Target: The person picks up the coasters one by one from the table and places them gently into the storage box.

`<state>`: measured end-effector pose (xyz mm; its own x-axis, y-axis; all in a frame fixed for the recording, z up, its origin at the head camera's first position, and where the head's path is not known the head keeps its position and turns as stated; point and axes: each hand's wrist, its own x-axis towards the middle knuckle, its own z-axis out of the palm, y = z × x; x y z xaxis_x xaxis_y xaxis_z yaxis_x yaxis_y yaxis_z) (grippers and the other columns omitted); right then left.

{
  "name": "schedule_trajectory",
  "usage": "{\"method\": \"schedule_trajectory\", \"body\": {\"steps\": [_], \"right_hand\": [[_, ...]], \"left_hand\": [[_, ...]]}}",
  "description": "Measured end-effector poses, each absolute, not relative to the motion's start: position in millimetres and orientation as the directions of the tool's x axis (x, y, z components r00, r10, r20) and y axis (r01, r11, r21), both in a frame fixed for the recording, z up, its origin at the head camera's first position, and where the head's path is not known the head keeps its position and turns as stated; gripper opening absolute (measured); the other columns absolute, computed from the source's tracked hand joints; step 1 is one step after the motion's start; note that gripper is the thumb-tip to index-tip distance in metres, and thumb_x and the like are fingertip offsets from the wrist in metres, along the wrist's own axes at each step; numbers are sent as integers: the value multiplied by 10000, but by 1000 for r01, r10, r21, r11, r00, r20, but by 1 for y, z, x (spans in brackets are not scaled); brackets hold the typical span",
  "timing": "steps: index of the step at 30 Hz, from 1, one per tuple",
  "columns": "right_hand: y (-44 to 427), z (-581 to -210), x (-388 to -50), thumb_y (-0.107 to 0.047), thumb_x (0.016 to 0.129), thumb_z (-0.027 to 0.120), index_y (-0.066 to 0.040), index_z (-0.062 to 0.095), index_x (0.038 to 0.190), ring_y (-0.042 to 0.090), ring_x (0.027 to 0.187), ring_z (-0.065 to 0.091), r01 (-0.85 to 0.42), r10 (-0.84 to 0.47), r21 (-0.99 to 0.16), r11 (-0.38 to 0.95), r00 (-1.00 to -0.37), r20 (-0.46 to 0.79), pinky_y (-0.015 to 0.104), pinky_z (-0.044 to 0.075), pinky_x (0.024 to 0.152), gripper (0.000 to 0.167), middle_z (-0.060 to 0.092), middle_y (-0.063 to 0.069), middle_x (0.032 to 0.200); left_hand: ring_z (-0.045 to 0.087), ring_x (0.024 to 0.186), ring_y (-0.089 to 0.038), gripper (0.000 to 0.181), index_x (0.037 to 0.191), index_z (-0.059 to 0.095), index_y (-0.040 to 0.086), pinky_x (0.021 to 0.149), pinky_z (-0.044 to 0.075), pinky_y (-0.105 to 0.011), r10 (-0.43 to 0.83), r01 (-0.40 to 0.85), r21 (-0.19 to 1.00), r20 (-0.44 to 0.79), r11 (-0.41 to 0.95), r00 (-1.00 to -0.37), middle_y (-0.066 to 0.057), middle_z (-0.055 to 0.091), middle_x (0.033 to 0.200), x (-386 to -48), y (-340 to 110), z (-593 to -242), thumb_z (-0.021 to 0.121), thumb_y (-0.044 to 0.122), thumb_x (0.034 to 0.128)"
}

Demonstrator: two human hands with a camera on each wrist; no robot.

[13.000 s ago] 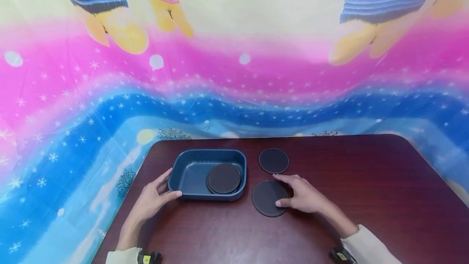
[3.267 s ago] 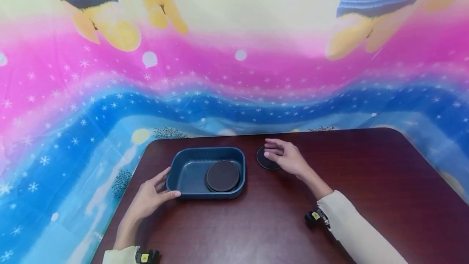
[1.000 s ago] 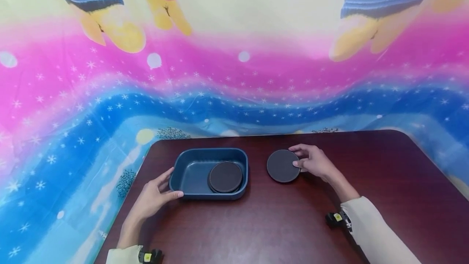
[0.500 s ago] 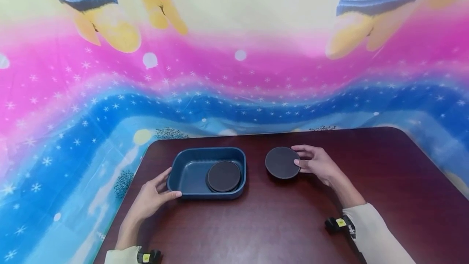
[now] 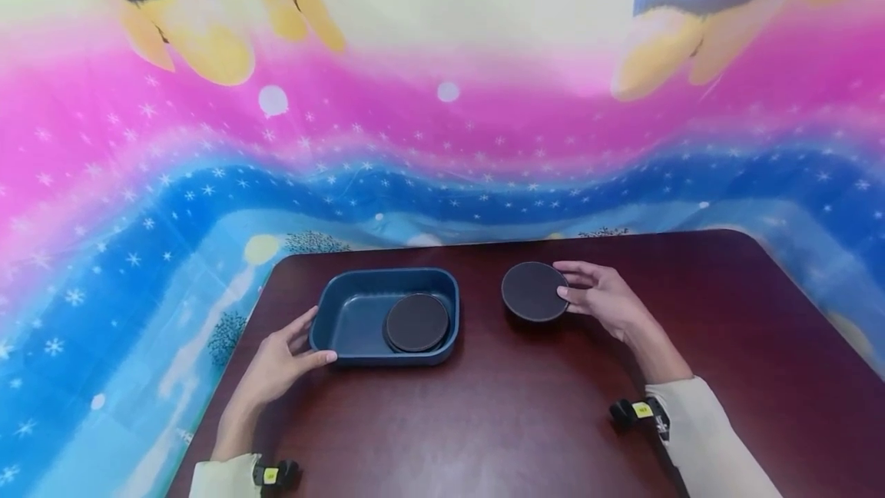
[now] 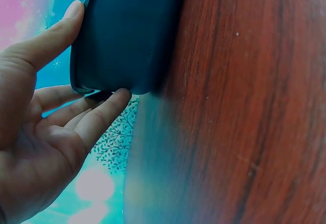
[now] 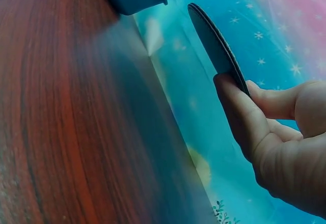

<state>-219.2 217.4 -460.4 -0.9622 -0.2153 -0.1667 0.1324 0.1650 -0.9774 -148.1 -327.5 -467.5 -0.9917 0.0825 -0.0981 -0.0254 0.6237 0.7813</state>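
Note:
My right hand pinches the edge of a round dark brown coaster between thumb and fingers, to the right of the tray. In the right wrist view the coaster shows nearly edge-on, held off the table. A deep blue rectangular tray stands at the table's back left. Inside its right part lie stacked coasters; how many is hidden. My left hand holds the tray's left end, thumb at the front rim and fingers round the side. The left wrist view shows that grip on the tray's wall.
The dark red wooden table has rounded back corners. A colourful printed cloth hangs right behind its back edge. Black wrist devices sit at both pale sleeves.
Earlier, two coasters lay on the table right of the tray; one had gone by 3.3 seconds ago. My right hand has since picked up the other and lifted it. The left hand keeps its hold.

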Motion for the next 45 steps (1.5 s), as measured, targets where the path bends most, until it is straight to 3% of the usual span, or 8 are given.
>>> {"method": "schedule_trajectory", "body": {"steps": [29,45], "right_hand": [[209,-451,-216,-53,1064,653,22,379,1639,47,1001,737,135,-211,-984,114,-965,-157,236,629,892,641,472,347,1563],[195,-450,-214,-62,1065,654,11,380,1644,45,1000,735,165,-228,-983,79,-957,-179,220,622,891,644,466,331,1586]], "left_hand": [[538,1463,-458,956,1711,294,118,1035,584,-534,82,5,760,-63,650,-995,-272,479,1639,-149,-331,-466,841,329,956],[520,1485,-436,958,1715,289,140,1037,595,-503,76,-34,772,-106,635,-991,-263,465,1652,-149,-328,-468,839,342,957]]}}
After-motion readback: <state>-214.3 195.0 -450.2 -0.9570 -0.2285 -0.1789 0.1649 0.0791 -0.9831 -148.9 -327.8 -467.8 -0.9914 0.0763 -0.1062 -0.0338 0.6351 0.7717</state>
